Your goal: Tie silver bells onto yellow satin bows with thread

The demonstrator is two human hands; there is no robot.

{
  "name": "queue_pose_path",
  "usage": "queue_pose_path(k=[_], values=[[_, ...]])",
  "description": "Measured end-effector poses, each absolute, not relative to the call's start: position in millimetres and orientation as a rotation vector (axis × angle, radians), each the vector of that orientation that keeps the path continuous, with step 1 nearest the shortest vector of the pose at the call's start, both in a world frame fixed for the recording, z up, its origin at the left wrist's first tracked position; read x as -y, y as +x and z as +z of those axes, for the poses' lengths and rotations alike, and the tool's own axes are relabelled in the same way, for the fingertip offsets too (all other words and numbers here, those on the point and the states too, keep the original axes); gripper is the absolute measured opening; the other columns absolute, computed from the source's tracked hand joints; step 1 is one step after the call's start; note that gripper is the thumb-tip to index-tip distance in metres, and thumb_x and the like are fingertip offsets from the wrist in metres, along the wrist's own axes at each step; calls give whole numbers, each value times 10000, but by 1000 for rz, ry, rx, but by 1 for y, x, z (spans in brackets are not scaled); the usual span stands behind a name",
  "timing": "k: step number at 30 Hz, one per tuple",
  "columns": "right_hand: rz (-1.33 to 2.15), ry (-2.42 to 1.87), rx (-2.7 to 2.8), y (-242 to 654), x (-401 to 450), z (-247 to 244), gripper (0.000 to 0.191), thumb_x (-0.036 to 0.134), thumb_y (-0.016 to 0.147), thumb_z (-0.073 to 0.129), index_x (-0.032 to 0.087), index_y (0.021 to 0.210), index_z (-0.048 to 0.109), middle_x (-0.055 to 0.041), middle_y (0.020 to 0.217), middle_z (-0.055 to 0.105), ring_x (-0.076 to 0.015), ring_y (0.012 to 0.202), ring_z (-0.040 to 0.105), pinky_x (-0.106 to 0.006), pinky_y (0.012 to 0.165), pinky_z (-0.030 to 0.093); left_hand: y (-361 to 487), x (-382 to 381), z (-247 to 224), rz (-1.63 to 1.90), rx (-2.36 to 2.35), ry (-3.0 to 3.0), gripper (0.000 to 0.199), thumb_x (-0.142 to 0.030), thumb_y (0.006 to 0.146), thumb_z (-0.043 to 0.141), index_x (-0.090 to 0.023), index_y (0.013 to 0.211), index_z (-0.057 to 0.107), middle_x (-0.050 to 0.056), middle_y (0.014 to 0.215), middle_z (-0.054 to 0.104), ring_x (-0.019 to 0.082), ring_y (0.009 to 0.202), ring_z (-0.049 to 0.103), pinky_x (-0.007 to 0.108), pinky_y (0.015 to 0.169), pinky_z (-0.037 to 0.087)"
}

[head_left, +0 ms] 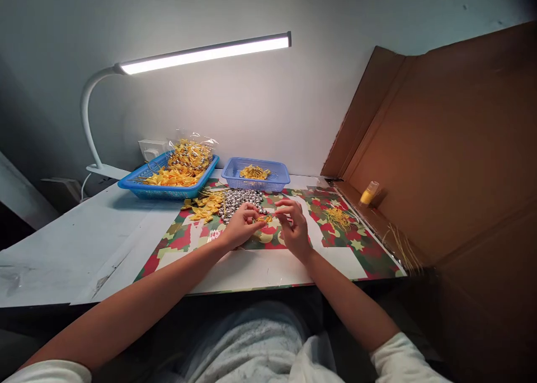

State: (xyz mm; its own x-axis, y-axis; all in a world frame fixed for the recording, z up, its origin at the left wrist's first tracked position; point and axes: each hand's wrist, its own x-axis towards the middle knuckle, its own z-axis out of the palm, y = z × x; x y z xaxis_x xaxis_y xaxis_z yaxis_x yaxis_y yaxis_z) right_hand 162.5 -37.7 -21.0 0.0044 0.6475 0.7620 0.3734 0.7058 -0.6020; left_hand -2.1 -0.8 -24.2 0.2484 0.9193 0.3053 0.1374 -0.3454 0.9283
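Note:
My left hand point(242, 225) is closed in a pinch on a small yellow cord point(265, 219) above the patterned mat. Facing it, my right hand point(295, 229) has its thumb and fingertips drawn together by the cord's other side; what they hold is too small to make out. Just beyond my left hand lies a pile of shiny silver bells point(241, 199). Several yellow ribbon bows point(205, 206) are spread to the left of the bells. A loose bunch of yellow cords point(337, 218) rests on the mat to the right of my right hand.
A blue basket point(168, 192) with yellow bows and a clear bag stands back left. Beside it, a smaller basket point(255, 185) holds golden cords. A lit lamp point(205, 53) reaches overhead. Cardboard point(440, 148) walls the right side, near a yellow-filled bottle point(369, 194).

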Motion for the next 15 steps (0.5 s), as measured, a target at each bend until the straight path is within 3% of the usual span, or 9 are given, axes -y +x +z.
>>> queue_pose_path(k=[2, 4, 8, 11, 15], values=[[390, -796, 1513, 165, 38, -13, 140, 338, 935, 453, 245, 858, 523, -52, 966, 644, -203, 997, 585, -369, 840, 453, -4, -3, -26, 1167, -1000, 1666, 297, -347, 577, 780, -165, 478, 567, 38, 889, 499, 127, 643, 444, 253, 564, 356], [476, -746, 1421, 170, 37, -3, 165, 395, 940, 437, 248, 871, 468, -24, 813, 633, -178, 836, 618, -346, 775, 478, -6, -7, -29, 1146, -998, 1650, 305, -342, 568, 783, -162, 469, 558, 35, 901, 500, 115, 621, 436, 246, 550, 359], [501, -625, 1306, 185, 36, 28, 242, 490, 914, 472, 260, 865, 416, 66, 587, 429, -105, 496, 466, -259, 535, 432, -8, -13, -35, 1112, -978, 1640, 298, -322, 553, 799, -159, 469, 564, 38, 892, 527, 127, 670, 490, 233, 570, 385], [395, -600, 1255, 199, 38, 57, 290, 527, 889, 510, 257, 842, 411, 78, 566, 345, -82, 459, 370, -223, 465, 356, -7, -12, -34, 1067, -967, 1591, 304, -295, 553, 810, -152, 463, 557, 33, 847, 550, 110, 621, 505, 224, 525, 365], [217, -519, 1246, 219, 42, 96, 281, 500, 879, 548, 253, 826, 425, 87, 551, 283, -70, 441, 290, -209, 439, 298, -7, -6, -29, 998, -917, 1479, 325, -294, 563, 813, -152, 469, 536, -5, 717, 546, 53, 452, 410, 215, 422, 266]])
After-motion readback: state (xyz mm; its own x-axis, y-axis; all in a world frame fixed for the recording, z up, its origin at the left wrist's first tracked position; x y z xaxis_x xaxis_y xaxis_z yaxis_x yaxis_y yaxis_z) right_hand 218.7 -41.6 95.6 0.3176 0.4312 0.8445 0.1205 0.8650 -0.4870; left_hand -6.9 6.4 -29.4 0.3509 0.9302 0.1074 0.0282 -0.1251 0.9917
